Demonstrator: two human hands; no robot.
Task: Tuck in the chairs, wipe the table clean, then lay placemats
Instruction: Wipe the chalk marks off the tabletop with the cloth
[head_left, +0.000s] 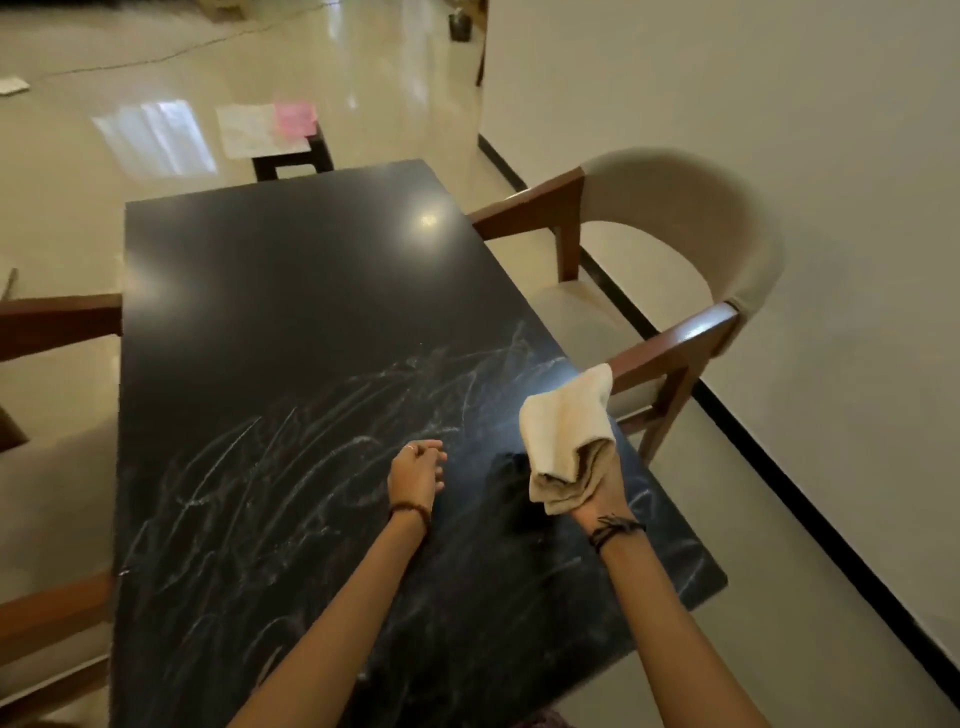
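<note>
The black table (291, 291) carries white chalky smears over its near half. My right hand (602, 493) holds a crumpled beige cloth (566, 436) lifted above the table's right side. My left hand (415, 473) hovers over the middle of the smeared area with its fingers loosely curled and holds nothing. A beige armchair with wooden arms (691, 218) sits at the right edge, its seat partly under the table. Another wooden chair (57, 317) shows at the left edge. White and pink placemats (265, 127) lie on a dark stool beyond the table's far end.
A white wall with a black skirting (779, 467) runs close along the right side. Glossy floor stretches beyond the table, crossed by a cable (156, 57). A dark stool (293, 161) stands just past the far edge.
</note>
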